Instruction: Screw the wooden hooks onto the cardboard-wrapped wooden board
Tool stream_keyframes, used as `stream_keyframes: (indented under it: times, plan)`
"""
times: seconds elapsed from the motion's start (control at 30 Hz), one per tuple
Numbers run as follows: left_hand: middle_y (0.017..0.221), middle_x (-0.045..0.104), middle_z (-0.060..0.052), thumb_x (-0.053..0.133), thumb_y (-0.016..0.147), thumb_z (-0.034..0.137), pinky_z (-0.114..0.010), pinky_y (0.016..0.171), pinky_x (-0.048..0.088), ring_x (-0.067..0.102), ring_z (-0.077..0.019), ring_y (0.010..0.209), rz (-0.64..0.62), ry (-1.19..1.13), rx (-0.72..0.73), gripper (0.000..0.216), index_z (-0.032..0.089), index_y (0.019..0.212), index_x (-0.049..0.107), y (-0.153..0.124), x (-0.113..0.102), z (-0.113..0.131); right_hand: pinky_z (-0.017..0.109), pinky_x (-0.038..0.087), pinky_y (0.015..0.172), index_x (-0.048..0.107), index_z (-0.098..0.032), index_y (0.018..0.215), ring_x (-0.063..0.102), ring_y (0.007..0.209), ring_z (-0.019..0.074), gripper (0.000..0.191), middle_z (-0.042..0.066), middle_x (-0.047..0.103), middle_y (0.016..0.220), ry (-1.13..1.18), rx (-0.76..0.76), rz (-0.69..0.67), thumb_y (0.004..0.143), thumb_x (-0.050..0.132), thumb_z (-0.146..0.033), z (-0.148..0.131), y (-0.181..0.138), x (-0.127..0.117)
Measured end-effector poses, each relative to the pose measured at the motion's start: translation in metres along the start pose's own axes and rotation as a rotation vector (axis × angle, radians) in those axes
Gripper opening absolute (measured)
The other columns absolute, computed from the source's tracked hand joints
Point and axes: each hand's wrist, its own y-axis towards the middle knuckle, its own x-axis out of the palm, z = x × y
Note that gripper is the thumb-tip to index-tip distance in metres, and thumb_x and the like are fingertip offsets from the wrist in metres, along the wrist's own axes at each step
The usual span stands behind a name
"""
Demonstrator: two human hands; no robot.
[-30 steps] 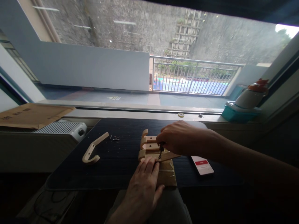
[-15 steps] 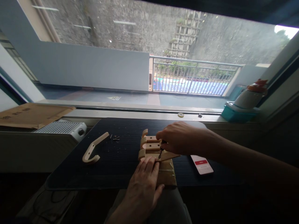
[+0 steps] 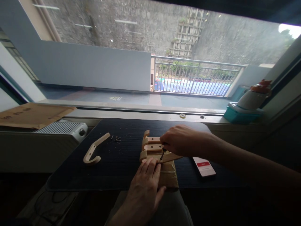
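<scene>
My right hand [image 3: 177, 138] is closed round the handle of a small screwdriver [image 3: 163, 153], most of which is hidden by the fingers. Its dark shaft slants down to the nearest wooden hook [image 3: 173, 157]. That hook lies on a tape-wrapped cardboard package [image 3: 168, 176]. Stretched flat, the fingers of my left hand [image 3: 147, 179] press on the hook's near side beside the screwdriver tip; the thumb is spread away. Just behind lie two similar hooks, the middle hook [image 3: 152, 147] and the far hook [image 3: 152, 139], with dark screw holes showing.
On the dark table [image 3: 124, 175], another wooden hook [image 3: 90, 155] lies left, near several screws [image 3: 117, 139]. A phone [image 3: 204, 166] with a lit screen is at the right. Beyond, the windowsill holds a tape roll [image 3: 182, 115] and a teal box [image 3: 242, 113].
My right hand has shifted slightly right and down, and the screwdriver leans a little more. My left hand stays put on the wooden hook.
</scene>
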Motion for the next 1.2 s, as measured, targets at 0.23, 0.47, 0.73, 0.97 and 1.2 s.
stream_keyframes:
  times: [0.23, 0.47, 0.73, 0.97, 1.2]
  plan:
    - [0.132, 0.046, -0.014, 0.06, 0.075, 0.028, -0.047, 0.103, 0.037, 0.04, -0.0302, 0.125, -0.003, -0.025, -0.013, 0.053, 0.014, 0.125, 0.048, -0.001, 0.0, -0.001, 0.024, 0.029, 0.051, 0.066, -0.016, 0.091, 0.053, 0.059, 0.0132, 0.019, 0.005, 0.064, 0.072, 0.0, 0.004, 0.006, 0.079, 0.052, -0.016, -0.001, -0.009, -0.012]
    - [0.135, 0.043, -0.013, 0.061, 0.076, 0.028, -0.047, 0.104, 0.037, 0.038, -0.0304, 0.126, 0.013, -0.005, -0.006, 0.054, 0.015, 0.126, 0.047, -0.002, 0.002, 0.0, 0.024, 0.032, 0.056, 0.066, -0.013, 0.079, 0.053, 0.066, 0.0125, 0.015, 0.006, 0.064, 0.076, 0.039, -0.146, 0.052, 0.081, 0.051, -0.011, -0.001, -0.004, -0.011]
    - [0.134, 0.044, -0.014, 0.062, 0.075, 0.027, -0.048, 0.104, 0.036, 0.039, -0.0307, 0.126, 0.022, 0.004, -0.004, 0.054, 0.015, 0.125, 0.048, -0.002, 0.003, 0.0, 0.024, 0.032, 0.056, 0.064, -0.012, 0.084, 0.052, 0.066, 0.012, 0.014, 0.006, 0.064, 0.077, 0.082, -0.173, 0.105, 0.082, 0.05, -0.01, 0.004, 0.001, -0.002]
    - [0.133, 0.045, -0.015, 0.061, 0.075, 0.029, -0.049, 0.101, 0.038, 0.039, -0.0327, 0.126, 0.003, 0.03, -0.016, 0.053, 0.014, 0.125, 0.049, -0.002, 0.004, 0.0, 0.023, 0.031, 0.054, 0.062, -0.012, 0.083, 0.05, 0.064, 0.011, 0.014, 0.005, 0.062, 0.075, 0.076, -0.156, 0.151, 0.084, 0.048, -0.012, 0.005, 0.002, 0.001]
    - [0.132, 0.047, -0.013, 0.061, 0.075, 0.028, -0.048, 0.102, 0.038, 0.041, -0.0305, 0.124, 0.018, -0.003, -0.002, 0.053, 0.015, 0.124, 0.049, 0.0, 0.0, 0.0, 0.023, 0.026, 0.049, 0.06, -0.013, 0.082, 0.042, 0.053, 0.0085, 0.016, 0.001, 0.058, 0.067, 0.148, -0.137, 0.169, 0.087, 0.047, -0.02, 0.002, 0.003, -0.001]
